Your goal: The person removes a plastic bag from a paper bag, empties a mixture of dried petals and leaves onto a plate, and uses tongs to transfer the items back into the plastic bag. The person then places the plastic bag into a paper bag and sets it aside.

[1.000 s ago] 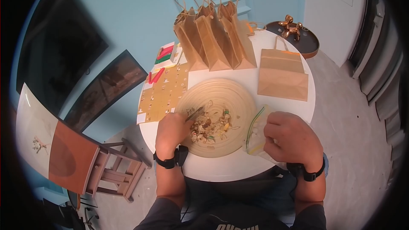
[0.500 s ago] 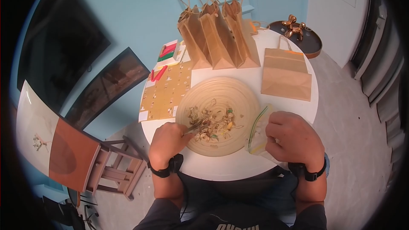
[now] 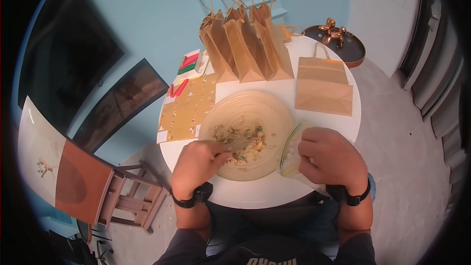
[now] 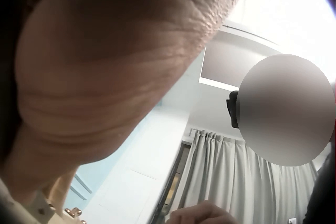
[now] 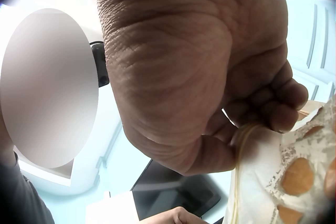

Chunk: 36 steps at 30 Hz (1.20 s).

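Observation:
My left hand is over the left rim of the round woven tray, thumb and fingers pinched round a slim, blurred tool. Below that tool lie dried flakes and petals, scattered across the tray. At the tray's right side my right hand pinches the rim of a clear zip bag with a green seal line. The right wrist view shows thumb and fingers of my right hand at the edge of the bag, with orange-brown round pieces inside. In the left wrist view my left hand hides its work.
Several brown paper bags stand at the back of the white table; another bag is at the right. A patterned sheet with red sticks lies left. Beyond are a dark side table and a wooden stool.
My left hand first moved down and left with the tool, then its fingers came a little rightward over the tray's edge. The right hand keeps its pinch on the bag, almost unmoved.

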Available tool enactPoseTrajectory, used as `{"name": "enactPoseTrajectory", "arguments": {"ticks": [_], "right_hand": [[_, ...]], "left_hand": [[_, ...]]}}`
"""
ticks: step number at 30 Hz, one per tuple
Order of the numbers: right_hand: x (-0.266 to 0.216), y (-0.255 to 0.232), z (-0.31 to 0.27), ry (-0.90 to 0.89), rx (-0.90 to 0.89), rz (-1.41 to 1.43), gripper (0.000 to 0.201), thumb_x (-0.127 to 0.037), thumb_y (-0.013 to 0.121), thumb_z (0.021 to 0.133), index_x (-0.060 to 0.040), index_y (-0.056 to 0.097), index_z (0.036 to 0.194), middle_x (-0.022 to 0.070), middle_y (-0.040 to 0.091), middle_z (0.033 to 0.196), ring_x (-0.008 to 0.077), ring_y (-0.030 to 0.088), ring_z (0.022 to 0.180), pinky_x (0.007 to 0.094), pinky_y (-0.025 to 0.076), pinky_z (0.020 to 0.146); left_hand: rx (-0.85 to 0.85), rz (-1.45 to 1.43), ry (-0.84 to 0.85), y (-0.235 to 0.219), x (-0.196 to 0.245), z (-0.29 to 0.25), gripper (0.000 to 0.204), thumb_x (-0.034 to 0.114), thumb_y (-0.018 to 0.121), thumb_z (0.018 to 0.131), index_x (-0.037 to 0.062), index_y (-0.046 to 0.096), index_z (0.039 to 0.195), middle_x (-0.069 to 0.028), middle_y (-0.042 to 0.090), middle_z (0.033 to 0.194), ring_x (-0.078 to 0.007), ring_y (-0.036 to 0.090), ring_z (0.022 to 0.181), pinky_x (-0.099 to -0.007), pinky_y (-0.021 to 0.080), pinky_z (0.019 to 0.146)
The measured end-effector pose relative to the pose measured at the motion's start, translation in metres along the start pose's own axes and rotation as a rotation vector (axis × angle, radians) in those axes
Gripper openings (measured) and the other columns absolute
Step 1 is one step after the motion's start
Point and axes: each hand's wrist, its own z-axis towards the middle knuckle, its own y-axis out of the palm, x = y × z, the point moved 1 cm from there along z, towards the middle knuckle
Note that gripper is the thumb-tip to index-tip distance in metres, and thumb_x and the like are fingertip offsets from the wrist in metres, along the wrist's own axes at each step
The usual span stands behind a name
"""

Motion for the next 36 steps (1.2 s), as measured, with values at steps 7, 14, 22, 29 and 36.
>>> {"name": "enactPoseTrajectory", "arguments": {"ticks": [7,14,22,29,36], "right_hand": [[0.005,-0.007,-0.004,-0.006,0.046,-0.023,0.016,-0.007,0.075,0.08,-0.0005,0.062,0.073,0.0162,0.062,0.082,0.0402,0.066,0.079,0.0524,0.056,0.074],[-0.016,-0.053,-0.02,-0.076,0.419,-0.096,0.014,0.001,0.075,0.073,-0.0016,0.063,0.079,0.0128,0.063,0.084,0.0371,0.065,0.079,0.047,0.054,0.071],[-0.015,-0.053,-0.025,-0.1,0.538,-0.097,0.011,0.002,0.078,0.084,-0.0019,0.07,0.091,0.0126,0.068,0.095,0.0342,0.069,0.088,0.0439,0.057,0.077],[-0.009,-0.04,-0.019,-0.094,0.45,0.005,0.009,-0.001,0.079,0.091,-0.0035,0.072,0.096,0.0122,0.069,0.102,0.0348,0.069,0.091,0.0453,0.058,0.081],[-0.01,-0.049,-0.025,-0.027,0.554,-0.092,0.021,-0.007,0.084,0.093,-0.0043,0.076,0.113,0.0155,0.075,0.122,0.0366,0.074,0.112,0.0462,0.061,0.096]], "left_hand": [[0.01,-0.152,0.066,0.011,0.046,0.015,0.025,0.02,0.09,0.091,0.0013,0.083,0.106,-0.023,0.076,0.091,-0.0448,0.074,0.084,-0.0496,0.058,0.074],[0.03,0.2,-0.168,0.022,-0.022,0.036,0.029,0.031,0.089,0.089,0.0023,0.086,0.097,-0.0252,0.078,0.084,-0.0464,0.078,0.086,-0.0529,0.062,0.081],[-0.049,0.249,-0.188,0.022,-0.01,0.042,0.051,0.038,0.094,0.088,-0.0047,0.082,0.115,-0.0298,0.08,0.108,-0.0464,0.078,0.101,-0.053,0.062,0.091],[0.118,-0.41,0.262,0.034,0.083,0.018,0.072,0.028,0.099,0.091,-0.0066,0.07,0.147,-0.0224,0.078,0.13,-0.0337,0.078,0.111,-0.0434,0.061,0.103],[0.271,-0.857,0.088,0.094,0.101,0.031,0.027,0.015,0.083,0.108,-0.0011,0.081,0.13,-0.0111,0.083,0.11,-0.0171,0.076,0.099,-0.0324,0.059,0.087]]}}
